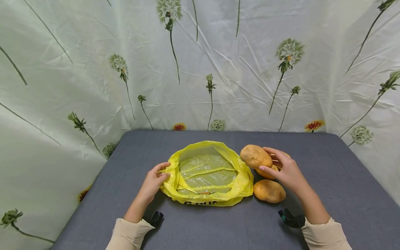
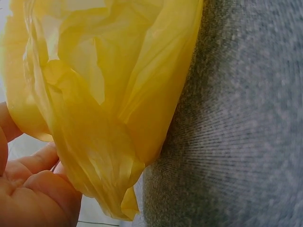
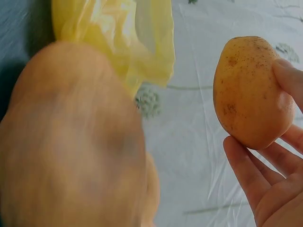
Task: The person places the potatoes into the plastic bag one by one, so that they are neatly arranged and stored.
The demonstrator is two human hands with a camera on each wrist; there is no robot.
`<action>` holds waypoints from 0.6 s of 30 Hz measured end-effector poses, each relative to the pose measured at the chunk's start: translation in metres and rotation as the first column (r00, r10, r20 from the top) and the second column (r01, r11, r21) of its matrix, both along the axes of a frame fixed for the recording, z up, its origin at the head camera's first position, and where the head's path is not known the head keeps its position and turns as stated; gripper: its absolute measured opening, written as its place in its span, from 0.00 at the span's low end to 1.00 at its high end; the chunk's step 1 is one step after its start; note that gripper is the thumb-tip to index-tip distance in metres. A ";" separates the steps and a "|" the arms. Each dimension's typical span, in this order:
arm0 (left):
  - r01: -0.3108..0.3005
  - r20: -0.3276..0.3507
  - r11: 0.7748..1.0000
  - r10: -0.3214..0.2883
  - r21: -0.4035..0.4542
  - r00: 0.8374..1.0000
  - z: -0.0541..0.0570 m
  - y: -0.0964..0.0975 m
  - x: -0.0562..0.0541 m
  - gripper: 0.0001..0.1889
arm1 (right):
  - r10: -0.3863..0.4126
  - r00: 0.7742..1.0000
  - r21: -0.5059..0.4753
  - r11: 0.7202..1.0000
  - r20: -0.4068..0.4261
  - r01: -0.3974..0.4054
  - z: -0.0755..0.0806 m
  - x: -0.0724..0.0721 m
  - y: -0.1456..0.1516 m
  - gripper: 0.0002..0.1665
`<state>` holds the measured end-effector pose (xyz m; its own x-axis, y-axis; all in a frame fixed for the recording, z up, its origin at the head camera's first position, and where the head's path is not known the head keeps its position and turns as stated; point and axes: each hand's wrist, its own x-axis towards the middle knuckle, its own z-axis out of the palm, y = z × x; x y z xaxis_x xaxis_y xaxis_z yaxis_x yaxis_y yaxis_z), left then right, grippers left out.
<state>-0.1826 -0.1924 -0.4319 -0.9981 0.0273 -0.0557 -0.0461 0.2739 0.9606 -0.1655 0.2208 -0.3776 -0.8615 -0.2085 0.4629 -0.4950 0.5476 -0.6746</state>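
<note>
A yellow plastic bag (image 1: pixel 245 182) lies mid-table with its mouth spread open and dark lettering along its front. My left hand (image 1: pixel 153 182) holds the bag's left rim, thumb toward the front; in the left wrist view the fingers (image 2: pixel 40 161) are partly behind the yellow film (image 2: pixel 109 137). Just right of the bag, my right hand (image 1: pixel 289 170) grips a raised potato (image 1: pixel 255 156) between thumb and fingers, as the right wrist view also shows of this potato (image 3: pixel 251 94). Beneath it sits another potato (image 1: pixel 268 173), partly covered. One more potato (image 1: pixel 269 191) rests nearer the front, beside the bag.
Grey cloth covers the table (image 1: pixel 215 229). Behind and to the left hangs a pale curtain (image 1: pixel 250 69) printed with dandelions. A black wrist mount (image 1: pixel 153 219) is on the left wrist, and a similar mount (image 1: pixel 292 218) on the right.
</note>
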 end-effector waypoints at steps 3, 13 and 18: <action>0.004 0.003 1.000 -0.004 -0.003 1.000 0.000 0.000 0.000 0.21 | 0.033 0.999 0.005 0.999 0.010 -0.033 0.001 -0.007 -0.011 0.34; 0.010 0.001 1.000 -0.010 0.005 1.000 0.000 0.000 -0.001 0.21 | 0.127 0.990 0.024 0.991 0.066 -0.129 -0.001 -0.030 -0.047 0.35; 0.010 0.002 1.000 -0.010 0.015 1.000 -0.001 -0.001 -0.001 0.21 | 0.165 0.981 0.026 0.985 0.106 -0.169 -0.005 -0.039 -0.066 0.36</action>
<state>-0.1834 -0.1932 -0.4329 -0.9976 0.0386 -0.0578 -0.0458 0.2598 0.9646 -0.2045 0.1552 -0.3828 -0.8559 -0.3676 0.3639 -0.5105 0.4868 -0.7088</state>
